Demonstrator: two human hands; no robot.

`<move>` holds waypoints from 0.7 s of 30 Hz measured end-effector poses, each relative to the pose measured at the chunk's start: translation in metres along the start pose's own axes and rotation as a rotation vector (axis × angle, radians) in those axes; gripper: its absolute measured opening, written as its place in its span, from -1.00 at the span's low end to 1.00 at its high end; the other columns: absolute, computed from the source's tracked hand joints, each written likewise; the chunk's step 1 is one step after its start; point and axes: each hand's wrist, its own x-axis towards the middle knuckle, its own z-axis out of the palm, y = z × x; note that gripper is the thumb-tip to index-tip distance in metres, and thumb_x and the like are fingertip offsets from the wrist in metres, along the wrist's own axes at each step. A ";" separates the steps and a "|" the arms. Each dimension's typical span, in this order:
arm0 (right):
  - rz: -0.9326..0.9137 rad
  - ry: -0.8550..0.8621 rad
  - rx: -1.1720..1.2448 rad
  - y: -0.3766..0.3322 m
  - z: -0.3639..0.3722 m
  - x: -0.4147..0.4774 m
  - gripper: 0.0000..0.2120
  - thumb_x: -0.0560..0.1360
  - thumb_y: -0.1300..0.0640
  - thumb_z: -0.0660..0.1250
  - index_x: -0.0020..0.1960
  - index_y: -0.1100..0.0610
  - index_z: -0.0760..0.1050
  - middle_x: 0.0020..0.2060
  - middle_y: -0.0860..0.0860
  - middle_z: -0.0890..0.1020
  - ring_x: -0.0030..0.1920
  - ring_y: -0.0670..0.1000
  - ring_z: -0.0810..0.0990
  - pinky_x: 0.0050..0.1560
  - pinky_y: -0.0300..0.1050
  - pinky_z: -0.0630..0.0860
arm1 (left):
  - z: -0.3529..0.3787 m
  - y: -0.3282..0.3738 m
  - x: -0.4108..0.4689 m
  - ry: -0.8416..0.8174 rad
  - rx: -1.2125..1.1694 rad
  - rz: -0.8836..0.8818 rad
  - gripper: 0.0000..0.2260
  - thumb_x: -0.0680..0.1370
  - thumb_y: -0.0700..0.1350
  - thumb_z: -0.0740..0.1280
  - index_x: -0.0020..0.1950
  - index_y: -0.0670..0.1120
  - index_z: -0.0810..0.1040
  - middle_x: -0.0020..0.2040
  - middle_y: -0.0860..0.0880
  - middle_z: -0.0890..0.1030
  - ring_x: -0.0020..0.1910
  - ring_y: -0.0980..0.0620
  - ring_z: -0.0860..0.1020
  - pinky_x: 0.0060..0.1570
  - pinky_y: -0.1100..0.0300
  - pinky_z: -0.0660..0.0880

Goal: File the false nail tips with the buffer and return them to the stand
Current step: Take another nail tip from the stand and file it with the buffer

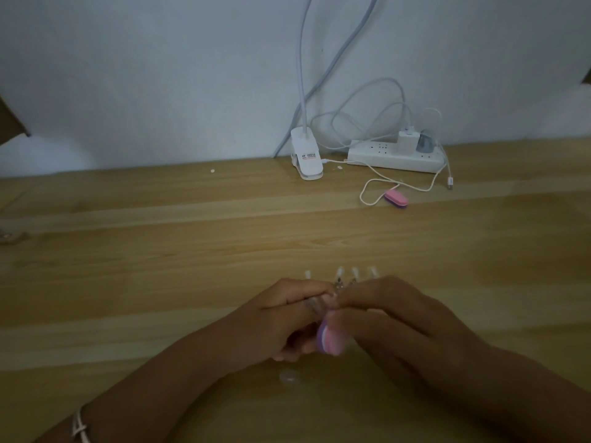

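Head view only; left hand (281,318) curled, pinching a clear nail tip (315,304) up off the table; right hand (393,318) closed round the pink buffer (329,339), held against that tip, likely braced close for filing control; stand (355,276) just behind the hands, other tips on it; spare buffer (396,198) near the power strip (396,156)

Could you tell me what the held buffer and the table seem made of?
The buffer: probably matte foam, shown by soft pink, white and purple layers. The table: pale wood or laminate, shown by grain lines and slight sheen.
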 end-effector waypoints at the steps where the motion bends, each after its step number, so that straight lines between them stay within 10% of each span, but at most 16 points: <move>1: 0.002 -0.010 -0.014 0.005 -0.002 0.000 -0.80 0.67 0.19 0.19 0.28 0.09 0.44 0.25 -0.02 0.48 0.17 -0.02 0.54 0.23 -0.26 0.41 | -0.001 0.001 0.000 -0.016 -0.028 -0.008 -0.75 0.61 -0.07 0.16 -0.19 -0.14 0.49 -0.44 0.01 0.40 -0.53 0.13 0.26 -0.59 0.35 0.21; 14: 0.180 0.072 -0.242 0.011 -0.002 0.009 -0.75 0.47 0.21 0.27 0.14 0.22 0.45 -0.07 0.14 0.60 -0.06 0.06 0.47 -0.05 -0.16 0.43 | -0.001 0.003 0.003 -0.017 -0.065 -0.029 -0.75 0.63 -0.07 0.12 -0.21 -0.08 0.44 -0.42 -0.02 0.36 -0.50 0.13 0.29 -0.56 0.33 0.26; 21: 0.184 0.060 -0.111 0.000 0.004 0.010 -0.75 0.51 0.22 0.30 0.13 0.29 0.60 0.03 0.14 0.62 0.05 0.06 0.56 0.11 -0.18 0.49 | 0.002 0.001 0.003 0.005 -0.011 -0.020 -0.76 0.61 -0.04 0.12 -0.20 -0.06 0.44 -0.41 0.00 0.40 -0.54 0.10 0.29 -0.56 0.31 0.25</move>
